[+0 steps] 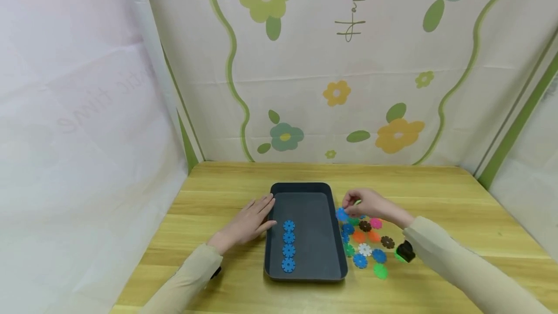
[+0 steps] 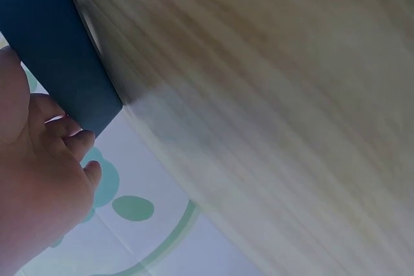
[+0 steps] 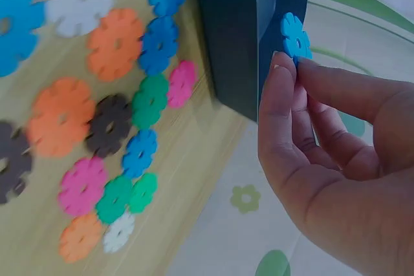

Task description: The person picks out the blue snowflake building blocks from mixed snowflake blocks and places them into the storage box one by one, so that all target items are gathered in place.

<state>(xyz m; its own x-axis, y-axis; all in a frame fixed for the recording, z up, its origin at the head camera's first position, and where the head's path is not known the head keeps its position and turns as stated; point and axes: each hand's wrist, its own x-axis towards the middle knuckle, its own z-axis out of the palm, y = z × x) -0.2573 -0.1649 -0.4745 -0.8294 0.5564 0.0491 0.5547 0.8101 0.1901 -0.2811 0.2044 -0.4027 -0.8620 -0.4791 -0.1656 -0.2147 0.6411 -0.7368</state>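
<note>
My right hand [image 1: 363, 201] pinches a blue notched plastic disc [image 3: 295, 37] between thumb and fingertips, just off the right rim of a dark grey tray [image 1: 311, 207]. Along the tray's left side, several blue discs [image 1: 288, 251] lie in a joined-looking straight row. My left hand [image 1: 253, 219] rests against the tray's left edge, fingers fairly straight. In the left wrist view its fingertips touch the tray's dark outer wall [image 2: 58, 43].
Loose notched discs lie right of the tray, among them an orange disc [image 3: 61, 117], a white disc [image 1: 364, 249], a brown disc [image 1: 387, 242] and a bright green disc [image 1: 380, 271]. A printed curtain [image 1: 305, 62] hangs behind the wooden table [image 1: 218, 197].
</note>
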